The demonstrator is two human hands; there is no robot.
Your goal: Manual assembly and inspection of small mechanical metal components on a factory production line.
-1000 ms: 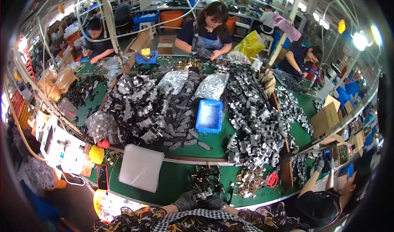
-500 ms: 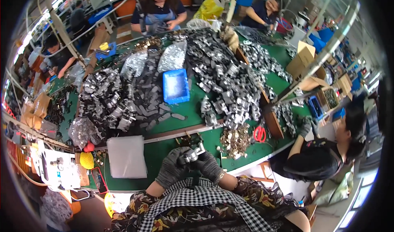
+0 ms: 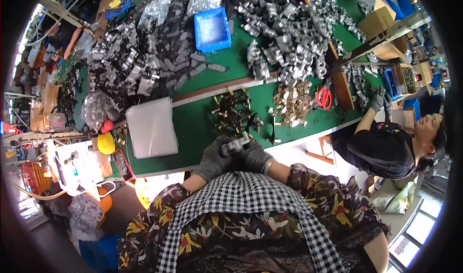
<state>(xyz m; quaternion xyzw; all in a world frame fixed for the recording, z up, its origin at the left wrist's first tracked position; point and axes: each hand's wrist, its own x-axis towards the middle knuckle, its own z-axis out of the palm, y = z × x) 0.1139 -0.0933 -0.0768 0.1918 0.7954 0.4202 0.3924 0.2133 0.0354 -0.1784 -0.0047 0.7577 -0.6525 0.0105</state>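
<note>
A silver cast metal part with a short projecting arm is held close to my apron, over the near edge of the green table. My left hand, in a grey knit glove, is closed around its left side. On the other side my gloved right hand grips it, with the fingertips partly hidden. Just beyond lie several small dark parts with brass ends. To their right is a heap of small brass-coloured metal pieces.
Red-handled scissors lie by a wooden divider. A stack of white sheets is on the left. Behind a wooden rail are piles of silver metal parts, grey strips and a blue tray. A co-worker works at the right.
My view has tilted downward, so the table sits higher in the picture and more of my apron shows. Both hands still hold the metal part.
</note>
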